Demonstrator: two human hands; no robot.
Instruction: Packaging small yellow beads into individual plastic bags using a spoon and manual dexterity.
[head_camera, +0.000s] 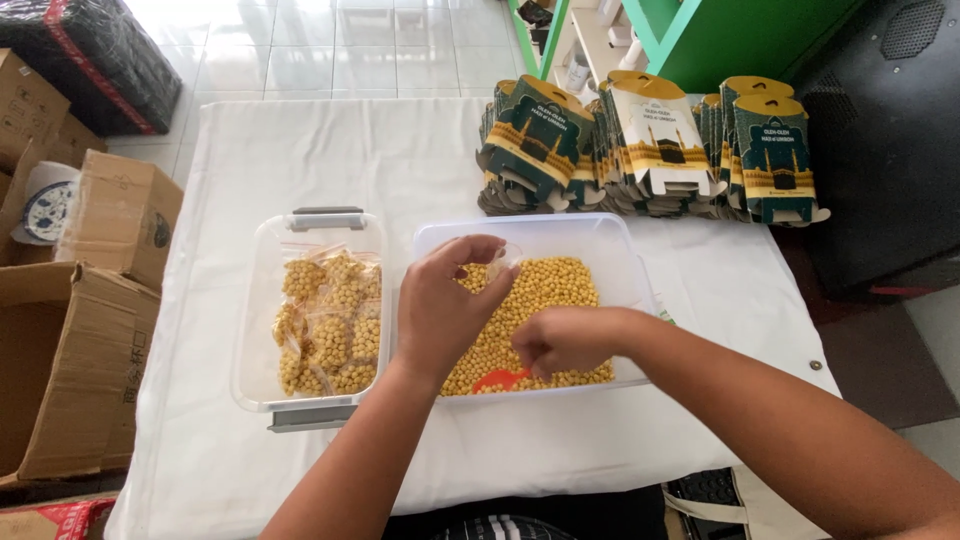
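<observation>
Several filled bags already lay in the left tub, while the right tub still held plenty of loose chickpeas. Your left hand pinched what looked like a small clear bag above them; your right hand was closed on a red scoop in the chickpeas.

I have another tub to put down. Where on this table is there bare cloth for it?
Bare cloth lies behind the bagged tub, left of the flat cartons, and along the front edge. The middle is crowded: both tubs and both hands sit there.
</observation>
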